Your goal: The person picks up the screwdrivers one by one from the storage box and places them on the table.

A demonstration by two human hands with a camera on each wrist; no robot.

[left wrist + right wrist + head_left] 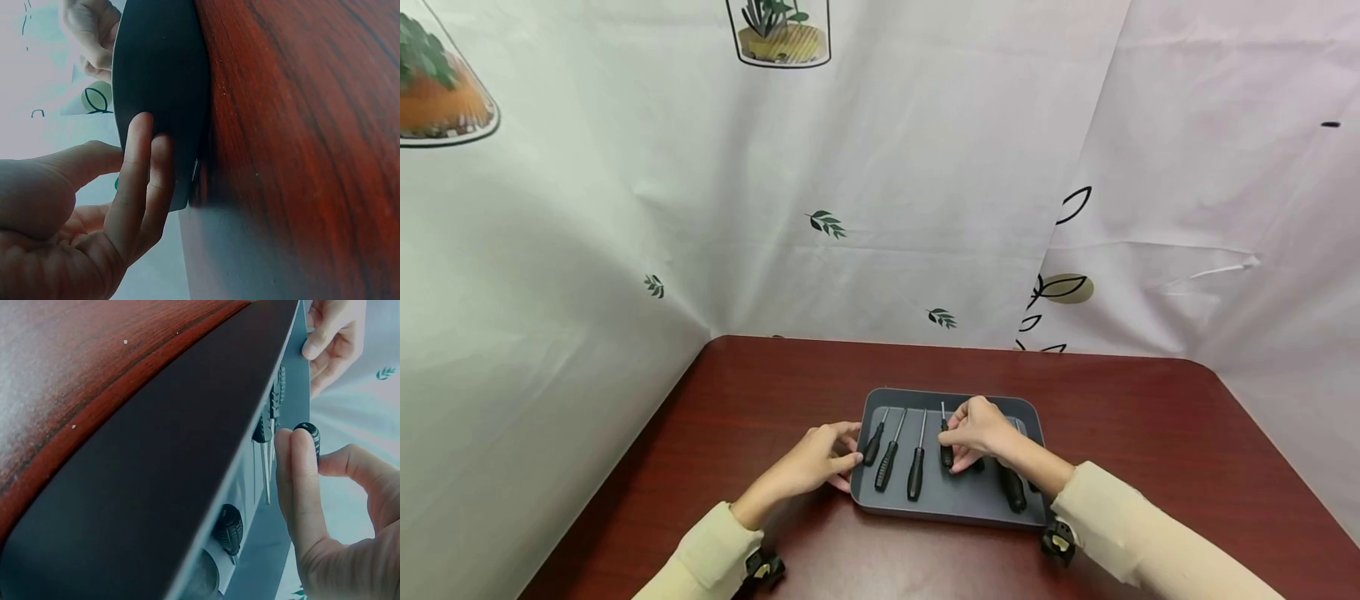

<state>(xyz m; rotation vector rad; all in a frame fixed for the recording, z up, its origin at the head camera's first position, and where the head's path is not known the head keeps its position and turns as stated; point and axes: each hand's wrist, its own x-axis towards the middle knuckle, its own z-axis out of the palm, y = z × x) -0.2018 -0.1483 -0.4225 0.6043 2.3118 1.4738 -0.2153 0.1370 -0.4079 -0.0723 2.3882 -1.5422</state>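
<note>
Cream-coloured fabric sleeves point(1157, 533) lie nearest the camera, with black wrist-worn devices point(1058, 542) beside their cuffs. Ahead of them a shallow dark-grey rectangular tray point(951, 497) with rounded corners stands on a red-brown wood-grain tabletop point(790, 375). About midway between its left and right edges is a slim screwdriver with a black handle and thin metal shaft point(947, 455), which my right hand point(981, 433) pinches between thumb and fingers. Its long axis runs from near edge to far edge, handle toward me, shaft toward the far edge; I cannot tell whether it is clear of the tray's floor. My right hand, reaching in across the right edge, is the one on it; my left hand point(820, 458) holds the left edge, thumb at the rim and fingers against the outer wall. Between that edge and the pinched tool lie three black-handled screwdrivers point(916, 471), roughly in line with it. Toward the right edge, partly covered by my right hand and forearm, lie more tools, one with a thick black handle point(1011, 490). I can read no brand, label or writing anywhere
</note>
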